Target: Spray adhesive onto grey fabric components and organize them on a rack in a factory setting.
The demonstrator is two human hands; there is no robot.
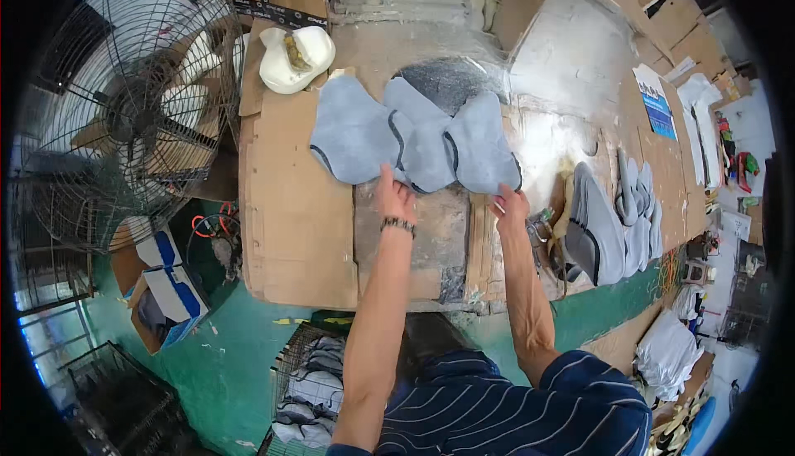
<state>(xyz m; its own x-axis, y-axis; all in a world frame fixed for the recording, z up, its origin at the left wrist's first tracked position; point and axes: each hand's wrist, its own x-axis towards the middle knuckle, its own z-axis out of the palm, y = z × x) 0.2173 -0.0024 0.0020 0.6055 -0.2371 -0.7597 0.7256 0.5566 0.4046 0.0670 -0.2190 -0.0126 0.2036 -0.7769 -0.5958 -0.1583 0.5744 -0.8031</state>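
Note:
Three grey fabric saddle covers lie overlapping in a row on the cardboard-covered table, dark trim along their edges: a left one (352,129), a middle one (426,154) and a right one (482,145). My left hand (396,199) is at the near edge where the left and middle covers meet, its fingers closed on the left cover's rim. On the near right corner of the right cover, my right hand (510,206) pinches the edge with bent fingers. The undersides of the covers are hidden.
A cream saddle-shaped form (296,58) sits at the table's far left. Stacked grey covers (598,224) stand at the right edge. A big wire fan (132,108) is on the left. Below the table a wire basket (286,381) holds more grey pieces; an open carton (161,290) stands on the floor.

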